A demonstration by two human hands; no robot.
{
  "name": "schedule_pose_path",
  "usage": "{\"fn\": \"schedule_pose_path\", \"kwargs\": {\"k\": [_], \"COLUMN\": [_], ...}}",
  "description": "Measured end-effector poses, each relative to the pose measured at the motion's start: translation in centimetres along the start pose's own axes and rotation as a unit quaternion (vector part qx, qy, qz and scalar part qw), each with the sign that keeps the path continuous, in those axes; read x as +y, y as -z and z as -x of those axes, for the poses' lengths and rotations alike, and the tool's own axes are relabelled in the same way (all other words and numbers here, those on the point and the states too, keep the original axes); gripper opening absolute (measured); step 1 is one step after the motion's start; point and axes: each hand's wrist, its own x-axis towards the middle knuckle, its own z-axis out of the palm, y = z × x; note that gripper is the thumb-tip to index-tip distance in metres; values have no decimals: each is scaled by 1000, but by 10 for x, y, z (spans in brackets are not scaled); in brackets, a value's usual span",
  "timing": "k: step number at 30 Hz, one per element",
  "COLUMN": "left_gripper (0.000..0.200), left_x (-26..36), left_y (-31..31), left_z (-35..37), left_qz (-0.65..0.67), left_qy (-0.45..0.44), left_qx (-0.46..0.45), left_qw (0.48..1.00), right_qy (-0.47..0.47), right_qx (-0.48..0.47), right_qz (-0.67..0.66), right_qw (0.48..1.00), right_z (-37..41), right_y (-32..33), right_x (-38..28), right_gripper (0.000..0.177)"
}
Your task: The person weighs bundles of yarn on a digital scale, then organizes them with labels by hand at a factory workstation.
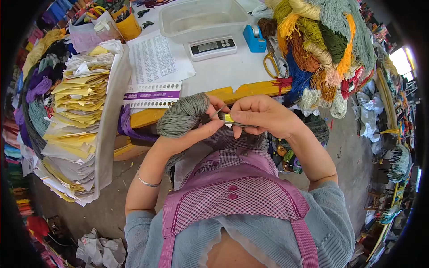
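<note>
The left hand (204, 132) is curling round a thick grey-green yarn skein (182, 116), which is resting against its palm. The right hand (264, 117) is pinching a small yellow-and-white strip (229, 119) between thumb and fingers, just beside the left thumb.

A chipped yellow wooden table edge (241, 92) is running just beyond both hands, and bare white tabletop (223, 71) is stretching past it toward a white digital scale (212, 47). Grey concrete floor (343, 138) is showing right of the right hand, past the forearm. A pink checked apron (237, 192) is lying close on the body side of both hands.

Left of the left hand, a translucent plastic bin (111, 134) packed with yellow and white paper envelopes (82, 105) is blocking that side; a purple thread hank (133, 128) is hanging between bin and skein. A white-and-purple card with round holes (152, 95) is lying just beyond the skein. Ahead and right of the right hand, a heap of multicoloured yarn hanks (324, 49) is crowding the tabletop, with yellow-handled scissors (273, 53) lying beside it.
</note>
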Motion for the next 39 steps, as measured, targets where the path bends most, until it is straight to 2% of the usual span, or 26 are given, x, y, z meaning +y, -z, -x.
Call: {"fn": "schedule_pose_path", "kwargs": {"k": [5,8,11,13,16,23,30,35,37,39], "left_gripper": [13,12,13,15,17,19,19,21,22,21], "left_x": [0,-1,2,-2,-1,-5,-6,-10,-14,-11], "left_y": [-1,0,-2,-6,-8,-7,-10,-11,-9,-14], "left_z": [1,2,2,4,7,9,8,9,10,9], "left_qz": [49,23,-4,79,104,43,67,115,33,52], "left_qy": [48,25,52,64,63,37,43,36,20,26], "left_qx": [15,9,15,31,36,15,35,26,17,38], "left_qw": [998,999,999,994,992,998,996,992,999,998], "right_qy": [7,8,7,9,8,10,17,4,8,12], "right_qx": [-10,-3,-10,-6,3,19,53,43,42,38], "right_qz": [8,11,6,-2,-18,-89,-64,-117,-115,-112], "right_qw": [1000,1000,1000,1000,1000,996,996,992,992,993], "right_z": [-1,-1,-2,-1,-1,-5,-6,-7,-7,-7], "right_y": [-2,-4,-4,-4,-5,-5,-10,-10,-11,-12], "right_x": [2,3,6,6,6,14,15,17,18,18], "right_gripper": [22,22,21,21,20,17,17,16,15,15]}}
